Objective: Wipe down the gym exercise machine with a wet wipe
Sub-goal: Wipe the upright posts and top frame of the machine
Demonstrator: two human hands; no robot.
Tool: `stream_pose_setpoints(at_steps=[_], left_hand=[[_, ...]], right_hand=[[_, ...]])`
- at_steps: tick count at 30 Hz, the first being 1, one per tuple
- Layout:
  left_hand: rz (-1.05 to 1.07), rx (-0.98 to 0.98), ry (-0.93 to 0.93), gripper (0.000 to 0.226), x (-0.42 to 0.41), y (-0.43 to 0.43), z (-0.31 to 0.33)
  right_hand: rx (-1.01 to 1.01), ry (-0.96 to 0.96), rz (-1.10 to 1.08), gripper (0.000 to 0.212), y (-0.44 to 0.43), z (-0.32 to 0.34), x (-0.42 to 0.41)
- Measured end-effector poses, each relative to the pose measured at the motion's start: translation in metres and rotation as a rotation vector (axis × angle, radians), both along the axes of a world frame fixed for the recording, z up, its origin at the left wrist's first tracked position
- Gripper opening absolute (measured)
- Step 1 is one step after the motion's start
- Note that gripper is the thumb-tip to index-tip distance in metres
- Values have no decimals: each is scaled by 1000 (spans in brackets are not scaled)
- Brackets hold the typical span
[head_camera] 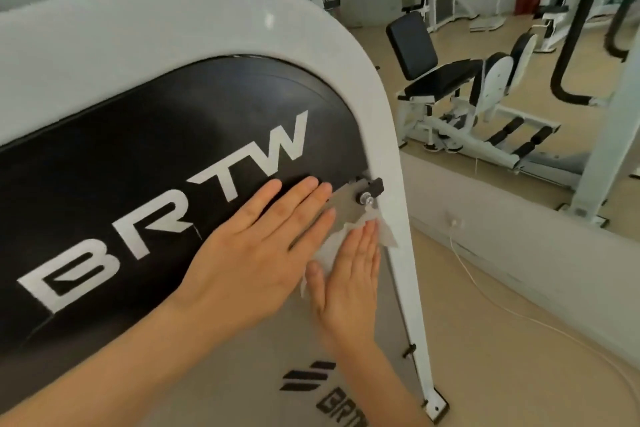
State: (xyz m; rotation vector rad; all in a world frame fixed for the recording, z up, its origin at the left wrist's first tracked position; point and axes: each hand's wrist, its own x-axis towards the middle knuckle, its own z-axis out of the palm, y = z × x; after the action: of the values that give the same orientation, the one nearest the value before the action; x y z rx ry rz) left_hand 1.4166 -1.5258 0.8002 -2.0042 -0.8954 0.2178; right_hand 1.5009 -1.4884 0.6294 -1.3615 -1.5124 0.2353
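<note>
Two bare hands lie flat on the side of a gym exercise machine (207, 21). The left hand (256, 250) rests on the black panel (138, 149), its fingers (301, 194) straight and together, holding nothing, their tips just below the white letters "BRTW". The right hand (349, 284) presses a white wet wipe (330, 248) against the grey panel (242, 374); its fingers (367, 239) are straight and close together, not curled round the cloth. The wipe shows between the two hands and juts out past the right fingertips onto the white frame. A black knob (372, 189) sits just beyond those fingertips. Far beyond the fingers stands a padded seat machine (436, 80), and a white cable (485, 291) trails over the floor (519, 374) to their right.
</note>
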Motion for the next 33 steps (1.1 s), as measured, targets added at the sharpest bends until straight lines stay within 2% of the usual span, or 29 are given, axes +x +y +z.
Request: stream_pose_setpoints(at_steps=[3,5,7,10,13,15,17,19,21,23,27,30,33], left_hand=[[-35,-47,14,57,-3,-1,-18],[-53,-68,27,58,-3,2,-30],[-63,-50,-7,58,-1,8,-36],[-72,-47,-62,57,4,13,-43],[-109,-125,-31,58,12,15,-58],[-125,-190,-12,59,17,15,-72],[-145,-233,-14,59,21,16,-83],[-173,-215,-71,58,26,19,-92],[-181,-173,-168,58,33,24,-93],[-170,-156,-220,57,38,27,-92],[-155,-225,-118,57,35,30,-106],[-141,-246,-125,59,35,28,-119],[-143,-173,-266,53,39,30,-123]], right_hand=[[-65,265,-2,71,8,2,-1],[-56,361,-42,67,27,17,11],[-46,398,-69,65,44,31,23],[-28,386,2,68,35,26,24],[-143,338,66,68,1,-23,12],[-268,387,78,66,0,-45,18],[-334,461,65,72,22,-34,36],[-295,503,59,83,48,-6,58],[-187,442,74,76,56,2,64],[-164,328,96,71,33,-21,46],[-297,207,194,73,-23,-75,14],[-250,83,195,77,-14,-64,29],[-161,83,138,79,16,-36,52]])
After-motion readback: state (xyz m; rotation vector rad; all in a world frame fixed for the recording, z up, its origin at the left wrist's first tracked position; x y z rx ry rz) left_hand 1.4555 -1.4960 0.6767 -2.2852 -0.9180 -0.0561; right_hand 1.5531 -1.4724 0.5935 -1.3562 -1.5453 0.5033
